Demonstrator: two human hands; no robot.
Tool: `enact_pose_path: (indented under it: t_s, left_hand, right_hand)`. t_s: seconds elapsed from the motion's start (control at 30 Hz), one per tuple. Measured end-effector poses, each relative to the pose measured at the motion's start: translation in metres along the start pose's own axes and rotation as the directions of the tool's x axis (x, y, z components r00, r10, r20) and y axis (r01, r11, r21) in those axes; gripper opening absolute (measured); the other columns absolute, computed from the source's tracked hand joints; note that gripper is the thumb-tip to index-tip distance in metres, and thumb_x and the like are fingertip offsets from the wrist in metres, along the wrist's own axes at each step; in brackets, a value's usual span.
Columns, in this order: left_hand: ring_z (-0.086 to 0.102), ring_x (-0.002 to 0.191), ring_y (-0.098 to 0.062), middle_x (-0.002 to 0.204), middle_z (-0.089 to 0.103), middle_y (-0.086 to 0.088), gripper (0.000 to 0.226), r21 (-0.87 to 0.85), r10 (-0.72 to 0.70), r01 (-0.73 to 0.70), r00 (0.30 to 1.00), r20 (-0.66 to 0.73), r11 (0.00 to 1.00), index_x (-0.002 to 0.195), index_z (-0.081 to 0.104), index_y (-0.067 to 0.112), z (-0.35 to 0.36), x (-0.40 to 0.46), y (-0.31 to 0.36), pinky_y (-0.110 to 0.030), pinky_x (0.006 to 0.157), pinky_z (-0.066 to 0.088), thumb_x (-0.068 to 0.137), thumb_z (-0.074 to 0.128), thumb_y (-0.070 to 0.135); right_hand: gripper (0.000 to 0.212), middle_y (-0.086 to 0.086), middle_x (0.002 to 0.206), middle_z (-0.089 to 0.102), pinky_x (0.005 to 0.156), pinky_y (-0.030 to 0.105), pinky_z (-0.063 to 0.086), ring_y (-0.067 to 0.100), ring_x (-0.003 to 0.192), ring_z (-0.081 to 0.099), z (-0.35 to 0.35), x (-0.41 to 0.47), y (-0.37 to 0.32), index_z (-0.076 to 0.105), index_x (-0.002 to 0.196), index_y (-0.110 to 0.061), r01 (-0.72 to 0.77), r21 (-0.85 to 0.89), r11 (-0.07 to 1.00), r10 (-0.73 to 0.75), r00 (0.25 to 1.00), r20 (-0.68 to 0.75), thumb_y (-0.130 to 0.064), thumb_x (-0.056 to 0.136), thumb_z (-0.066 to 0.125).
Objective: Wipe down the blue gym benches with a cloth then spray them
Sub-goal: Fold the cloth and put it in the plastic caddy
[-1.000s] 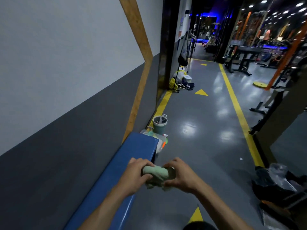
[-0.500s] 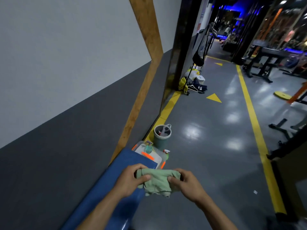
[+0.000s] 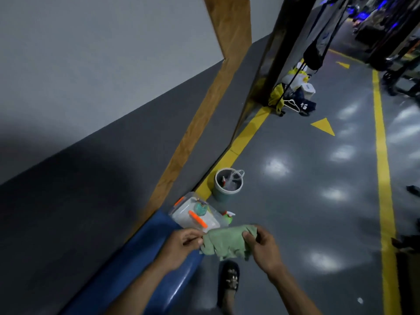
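Both hands, left hand (image 3: 181,243) and right hand (image 3: 263,244), have spread the green cloth (image 3: 227,241) wider than 1 second ago, each pinching an edge, just above the blue table's (image 3: 145,258) far end; wiping seems about to begin.

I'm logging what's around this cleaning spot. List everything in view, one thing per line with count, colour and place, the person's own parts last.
bench: one, blue, along the wall at lower left
cloth: one, green, held between both hands past the bench end
storage box: one, clear with orange clips, on the floor beyond the bench end
spray bottle: one, green, beside the box
bucket: one, grey-green, on the floor beyond the box
floor lines: yellow, along the grey floor
shoe: one, dark, below the cloth
left hand: one, pinching the cloth's left edge
right hand: one, its grip on the cloth's right end
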State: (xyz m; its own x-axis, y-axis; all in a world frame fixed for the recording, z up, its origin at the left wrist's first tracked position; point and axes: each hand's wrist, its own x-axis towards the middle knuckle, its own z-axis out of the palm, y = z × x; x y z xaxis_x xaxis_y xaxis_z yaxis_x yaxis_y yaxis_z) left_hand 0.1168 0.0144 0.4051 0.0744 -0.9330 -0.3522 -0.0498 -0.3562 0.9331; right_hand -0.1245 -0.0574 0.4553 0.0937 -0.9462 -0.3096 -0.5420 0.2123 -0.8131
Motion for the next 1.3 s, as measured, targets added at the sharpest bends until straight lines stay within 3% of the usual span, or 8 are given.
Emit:
enact_pose_path:
  t_s: [0.2,0.33,0.47,0.63,0.73,0.87,1.1,1.3]
  left_hand:
    - [0.07,0.085,-0.01,0.092,0.074,0.011,0.015,-0.02,-0.103,0.101,0.975,-0.197,0.995,0.098,0.074,0.029,0.014,0.081,-0.012,-0.03,0.077,0.057,0.086,0.067,0.035]
    - [0.069,0.089,-0.013,0.091,0.074,0.008,0.011,-0.125,-0.288,0.262,0.909,-0.3,0.957,0.096,0.072,0.024,0.033,0.109,-0.024,-0.029,0.08,0.056,0.089,0.069,0.03]
    - [0.066,0.087,0.005,0.084,0.071,0.029,0.021,-0.185,-0.403,0.359,0.837,-0.37,0.915,0.089,0.067,0.03,0.052,0.12,-0.052,-0.018,0.078,0.051,0.092,0.065,0.01]
    - [0.066,0.073,0.001,0.074,0.071,0.01,0.007,-0.313,-0.526,0.425,0.727,-0.441,0.849,0.086,0.068,0.024,0.065,0.139,-0.106,-0.011,0.069,0.049,0.09,0.068,0.019]
    - [0.067,0.074,-0.005,0.077,0.074,0.012,0.019,-0.367,-0.548,0.414,0.712,-0.44,0.833,0.089,0.07,0.022,0.066,0.153,-0.141,-0.018,0.072,0.052,0.077,0.069,0.037]
    - [0.069,0.079,-0.004,0.081,0.075,0.012,0.014,-0.385,-0.584,0.448,0.704,-0.405,0.807,0.094,0.069,0.019,0.067,0.176,-0.187,-0.016,0.073,0.052,0.095,0.06,0.008]
    - [0.07,0.087,-0.009,0.091,0.075,0.004,0.018,-0.337,-0.564,0.458,0.73,-0.385,0.823,0.098,0.069,0.027,0.055,0.215,-0.233,-0.017,0.079,0.053,0.097,0.057,0.013]
    - [0.071,0.087,-0.008,0.09,0.075,0.005,0.02,-0.328,-0.554,0.452,0.736,-0.389,0.83,0.096,0.068,0.031,0.047,0.236,-0.275,-0.019,0.081,0.054,0.097,0.057,0.014]
  right_hand:
    - [0.013,-0.009,0.064,0.068,0.058,0.02,0.048,0.001,0.057,0.06,-0.005,0.137,0.03,0.068,0.082,-0.027,0.023,-0.172,0.985,0.008,0.984,0.178,-0.015,0.085,0.073]
    - [0.013,-0.003,0.078,0.072,0.065,0.029,0.052,0.019,0.075,0.068,-0.01,0.206,0.057,0.07,0.087,-0.03,0.051,-0.329,0.943,0.046,0.959,0.28,-0.019,0.081,0.069]
    - [0.025,-0.001,0.081,0.069,0.066,0.033,0.05,0.023,0.079,0.066,0.005,0.261,0.091,0.068,0.089,-0.034,0.064,-0.457,0.887,0.15,0.896,0.417,-0.009,0.085,0.064]
    - [0.021,0.007,0.098,0.069,0.078,0.036,0.052,0.028,0.093,0.064,0.056,0.307,0.137,0.071,0.108,-0.022,0.08,-0.538,0.839,0.251,0.82,0.515,-0.019,0.09,0.06]
    - [0.017,0.007,0.096,0.073,0.076,0.034,0.053,0.029,0.092,0.067,0.088,0.329,0.165,0.072,0.103,-0.022,0.098,-0.558,0.824,0.28,0.786,0.551,-0.022,0.089,0.062]
    - [0.021,0.003,0.102,0.074,0.075,0.024,0.044,0.023,0.098,0.068,0.124,0.365,0.196,0.073,0.107,-0.022,0.079,-0.567,0.82,0.315,0.765,0.561,-0.02,0.086,0.069]
    - [0.036,0.006,0.128,0.065,0.098,0.026,0.042,0.027,0.121,0.058,0.189,0.438,0.242,0.068,0.123,-0.017,0.066,-0.696,0.715,0.392,0.786,0.477,-0.016,0.087,0.067]
    - [0.043,0.016,0.124,0.061,0.091,0.034,0.043,0.033,0.116,0.056,0.273,0.484,0.254,0.057,0.123,-0.006,0.298,-0.637,0.711,0.091,0.859,0.504,-0.02,0.085,0.069]
